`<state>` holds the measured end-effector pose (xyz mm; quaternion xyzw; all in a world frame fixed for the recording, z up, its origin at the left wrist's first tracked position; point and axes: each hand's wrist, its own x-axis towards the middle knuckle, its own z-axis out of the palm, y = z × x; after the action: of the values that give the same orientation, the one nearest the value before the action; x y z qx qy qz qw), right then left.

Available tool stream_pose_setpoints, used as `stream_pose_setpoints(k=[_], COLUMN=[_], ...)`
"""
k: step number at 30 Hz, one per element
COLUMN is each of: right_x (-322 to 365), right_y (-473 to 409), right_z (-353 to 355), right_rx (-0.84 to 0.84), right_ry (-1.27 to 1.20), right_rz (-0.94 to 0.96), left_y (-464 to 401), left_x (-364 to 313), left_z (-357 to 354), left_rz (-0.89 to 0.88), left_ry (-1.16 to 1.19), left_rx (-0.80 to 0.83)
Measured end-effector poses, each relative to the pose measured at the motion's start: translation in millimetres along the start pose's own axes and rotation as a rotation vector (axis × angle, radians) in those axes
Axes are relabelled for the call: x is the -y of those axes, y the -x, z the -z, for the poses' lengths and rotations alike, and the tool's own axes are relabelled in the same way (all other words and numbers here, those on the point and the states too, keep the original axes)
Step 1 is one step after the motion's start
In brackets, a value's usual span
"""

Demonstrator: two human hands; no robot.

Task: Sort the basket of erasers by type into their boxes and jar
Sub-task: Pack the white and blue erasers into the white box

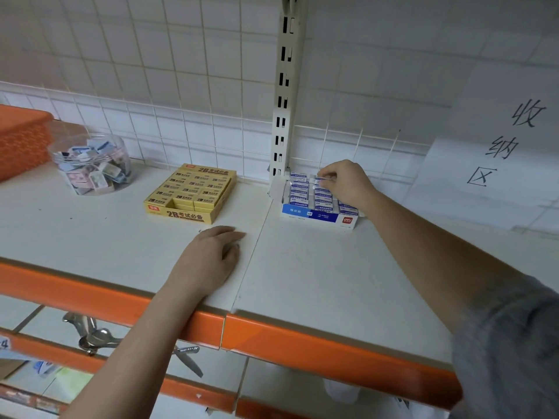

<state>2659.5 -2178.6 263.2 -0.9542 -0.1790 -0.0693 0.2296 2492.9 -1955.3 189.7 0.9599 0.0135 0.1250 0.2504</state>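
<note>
Fingers (328,180) of my right hand (344,182) curl down and pinch a blue-and-white eraser (320,180) at the back row of the blue box (317,217), thumb and fingertips closed on its edges. I judge I hold it that way to slot it upright into a gap, since the erasers there stand packed tight in rows and need lining up to fit. That box sits hard against the foot of the slotted post (286,116), which keeps it from sliding as I press in.

Left of the post, near it, lies the yellow box (189,193), nearly full, with one open slot at its front corner. Farther left of the post stands the jar (90,163) of mixed picture erasers, lid off, so things can drop straight in. Beyond the jar, farthest from the post, is the orange basket (21,140); I cannot see inside it.

My left hand (211,255) rests palm down on the shelf (317,282) in front of the post, fingers loosely bent, gripping nothing. I take it as a brace while I reach. The sorting looks close to done.
</note>
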Motion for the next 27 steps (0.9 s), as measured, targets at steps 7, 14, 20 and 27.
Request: stream_pose_setpoints(k=[7,14,20,27], right_x=[-1,0,8,22], right_y=[1,17,40,66], right_z=[4,5,4,3], right_rx=[0.030,-0.038,-0.146,-0.145], right_ry=[-0.036,-0.079,-0.105,-0.020], right_rz=[0.008,-0.027,-0.061,-0.144], left_y=[-2,-2,0,3], left_x=[2,2,1,-2], left_z=[-2,-1,-1,-1], left_rz=[-0.006,-0.008,-0.017,-0.028], left_ry=[0.008,0.011,0.010,0.000], left_rx=[-0.005,-0.001,-0.004,0.017])
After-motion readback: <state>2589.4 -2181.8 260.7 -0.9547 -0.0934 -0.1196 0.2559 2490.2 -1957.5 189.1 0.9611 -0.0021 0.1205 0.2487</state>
